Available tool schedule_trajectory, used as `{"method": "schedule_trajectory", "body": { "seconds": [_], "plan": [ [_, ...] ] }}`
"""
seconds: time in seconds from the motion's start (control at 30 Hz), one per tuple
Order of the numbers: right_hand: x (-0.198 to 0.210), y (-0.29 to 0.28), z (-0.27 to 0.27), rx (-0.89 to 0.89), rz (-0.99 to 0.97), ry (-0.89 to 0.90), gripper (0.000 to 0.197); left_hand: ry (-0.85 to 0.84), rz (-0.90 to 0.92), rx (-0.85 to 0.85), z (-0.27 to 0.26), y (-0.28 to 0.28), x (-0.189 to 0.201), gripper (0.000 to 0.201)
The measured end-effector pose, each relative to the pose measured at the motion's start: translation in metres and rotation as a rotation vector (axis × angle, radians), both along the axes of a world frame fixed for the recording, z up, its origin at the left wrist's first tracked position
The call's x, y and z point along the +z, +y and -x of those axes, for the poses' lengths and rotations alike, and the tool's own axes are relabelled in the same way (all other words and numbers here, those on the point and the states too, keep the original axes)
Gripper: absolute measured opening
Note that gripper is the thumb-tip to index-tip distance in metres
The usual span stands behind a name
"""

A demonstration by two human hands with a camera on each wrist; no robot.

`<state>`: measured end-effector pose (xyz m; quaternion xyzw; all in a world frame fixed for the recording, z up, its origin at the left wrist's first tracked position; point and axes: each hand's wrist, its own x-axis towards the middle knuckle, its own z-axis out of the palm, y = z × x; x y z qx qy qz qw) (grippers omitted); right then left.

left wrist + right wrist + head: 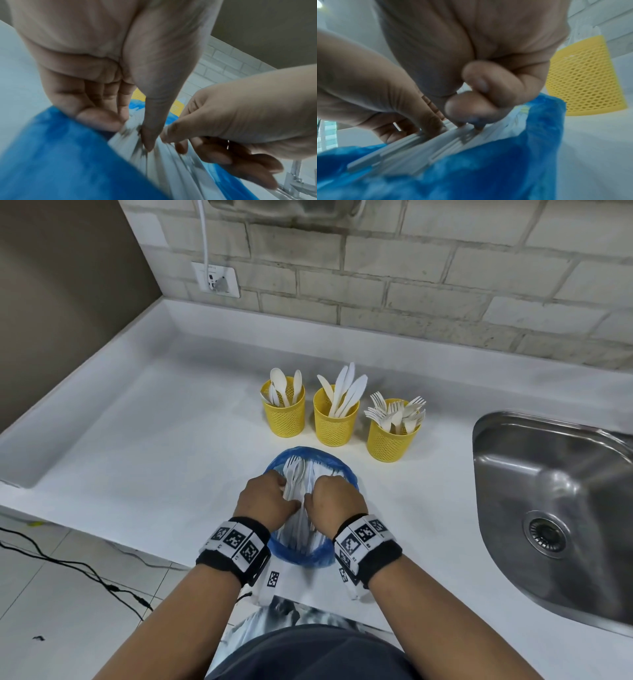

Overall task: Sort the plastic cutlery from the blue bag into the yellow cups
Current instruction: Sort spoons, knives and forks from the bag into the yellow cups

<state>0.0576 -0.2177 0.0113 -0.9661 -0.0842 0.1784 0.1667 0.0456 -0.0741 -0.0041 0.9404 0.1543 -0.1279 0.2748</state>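
The blue bag (346, 474) lies open on the white counter in front of me, holding a pile of white plastic cutlery (300, 474). Both hands dig into that pile side by side. My left hand (267, 499) has curled fingers and its thumb (148, 139) down on the handles (171, 169). My right hand (334, 501) curls its fingertips (458, 108) onto the handles (419, 151). Which pieces they pinch is blurred. Behind the bag stand three yellow mesh cups: spoons (284, 416), knives (335, 424), forks (392, 438).
A steel sink (548, 508) is set into the counter (154, 457) at the right. A brick wall with a socket (215, 280) and cord runs behind. The counter's front edge is at my waist; cables lie on the floor (68, 563) at the left.
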Motion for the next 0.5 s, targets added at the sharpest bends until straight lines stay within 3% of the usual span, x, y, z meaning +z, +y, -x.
{"method": "schedule_trajectory", "body": {
  "seconds": [0.13, 0.3, 0.5],
  "plan": [
    [-0.004, 0.006, 0.004, -0.032, -0.008, -0.006, 0.032, -0.007, 0.002, 0.010, 0.000, -0.001, 0.001, 0.048],
    [-0.007, 0.010, 0.001, -0.106, -0.028, 0.024, 0.046, -0.016, 0.047, 0.019, 0.005, -0.005, 0.005, 0.018],
    [-0.004, 0.008, -0.009, -0.063, 0.028, 0.065, 0.032, -0.072, 0.156, 0.048, 0.007, -0.010, 0.005, 0.016]
  ]
}}
